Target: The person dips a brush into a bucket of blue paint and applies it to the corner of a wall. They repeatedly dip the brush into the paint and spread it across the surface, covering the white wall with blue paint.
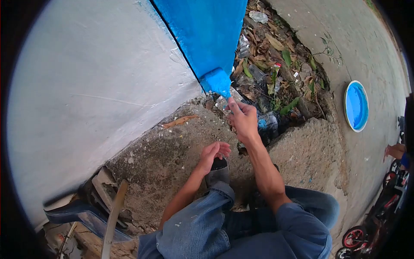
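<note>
My right hand (245,121) grips a paintbrush (217,82) coated in blue paint, its bristles pressed against the low end of a blue-painted wall face (207,34). The thumb lies along the handle, which the fingers mostly hide. A dark line at the corner divides the blue face from a white wall (99,86). My left hand (214,154) hovers above my shoe near my knee, fingers loosely curled and apart, with nothing seen in it.
A round tub of blue paint (356,106) stands on the pavement at right. Dry leaves and litter (276,64) fill a broken gutter beside the blue wall. Rough concrete (164,151) lies under me. Wooden pieces (114,216) lean at lower left; motorcycles (371,220) stand at lower right.
</note>
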A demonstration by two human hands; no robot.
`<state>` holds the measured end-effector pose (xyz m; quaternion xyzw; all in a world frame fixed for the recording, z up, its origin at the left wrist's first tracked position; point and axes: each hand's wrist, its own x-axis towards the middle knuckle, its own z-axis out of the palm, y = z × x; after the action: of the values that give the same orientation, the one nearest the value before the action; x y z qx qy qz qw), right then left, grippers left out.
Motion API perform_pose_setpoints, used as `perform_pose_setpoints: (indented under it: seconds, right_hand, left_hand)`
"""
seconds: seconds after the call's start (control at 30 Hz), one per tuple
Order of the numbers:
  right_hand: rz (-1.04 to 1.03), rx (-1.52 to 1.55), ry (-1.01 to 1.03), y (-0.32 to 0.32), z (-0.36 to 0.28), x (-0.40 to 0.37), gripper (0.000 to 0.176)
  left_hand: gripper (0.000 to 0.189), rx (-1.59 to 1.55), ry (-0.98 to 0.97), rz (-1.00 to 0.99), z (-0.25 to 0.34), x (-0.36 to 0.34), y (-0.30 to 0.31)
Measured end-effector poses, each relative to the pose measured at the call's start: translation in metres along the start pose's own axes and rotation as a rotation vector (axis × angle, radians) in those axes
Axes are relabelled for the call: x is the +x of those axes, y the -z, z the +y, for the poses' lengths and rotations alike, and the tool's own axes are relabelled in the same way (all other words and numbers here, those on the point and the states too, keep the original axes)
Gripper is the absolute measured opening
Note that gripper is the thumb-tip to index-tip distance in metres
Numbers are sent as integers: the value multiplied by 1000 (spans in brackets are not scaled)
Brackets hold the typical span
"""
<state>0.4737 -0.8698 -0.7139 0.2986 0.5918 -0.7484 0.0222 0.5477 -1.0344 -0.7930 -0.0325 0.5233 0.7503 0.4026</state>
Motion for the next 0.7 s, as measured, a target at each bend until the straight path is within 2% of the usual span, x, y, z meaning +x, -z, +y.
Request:
perform_pose_setpoints:
  seconds: [0.1,0.17,0.2,0.27,0.3,0.37,0.4,0.47,0.57,0.63,0.7]
  right_hand:
    - [-43,92,-1,1,-28,-21,32]
    - [-37,81,145,1,-37,-35,30]
    - [-39,82,143,1,-36,-38,30]
    - [5,80,318,-2,-34,-43,28]
    - [2,82,317,-4,-33,-42,28]
    - [-24,49,520,-8,-23,-37,26]
    - [-28,50,517,-10,-13,-28,26]
    - [5,-172,447,-11,17,-2,26]
    - [100,-259,445,-8,55,16,27]
    - [153,-412,332,2,97,31,32]
    - [191,-484,302,11,124,38,33]
  left_hand:
    - [53,26,-12,-27,1,3,0]
    - [50,13,-19,-22,4,4,-3]
    - [48,1,-27,-22,6,4,-4]
    - [48,-12,-26,-9,4,4,-4]
    - [48,-27,-24,1,3,4,-3]
    - [49,-21,-25,9,5,3,-4]
    - [49,-18,-22,12,6,1,-5]
    - [50,1,-15,7,4,0,-3]
    - [51,32,-9,11,5,0,-4]
    - [51,34,2,38,4,-3,-4]
    - [51,68,-16,34,2,-2,-2]
